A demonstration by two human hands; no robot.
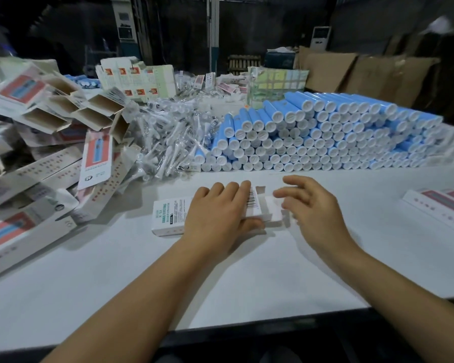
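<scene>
One box (168, 217), left hand (215, 210), right hand (315, 205)

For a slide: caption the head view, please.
Left hand presses a white carton on the table; right hand reaches toward its end flap.

Dim warehouse; cardboard sheets (372, 72) behind table (247, 279).

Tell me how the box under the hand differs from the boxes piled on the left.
The box lies flat and alone on the table, with the left hand resting on it; the piled boxes lean every way on one another. The box shows a white face with print and a barcode; many piled boxes show a red and blue picture. Both are white cardboard with open ends.
</scene>
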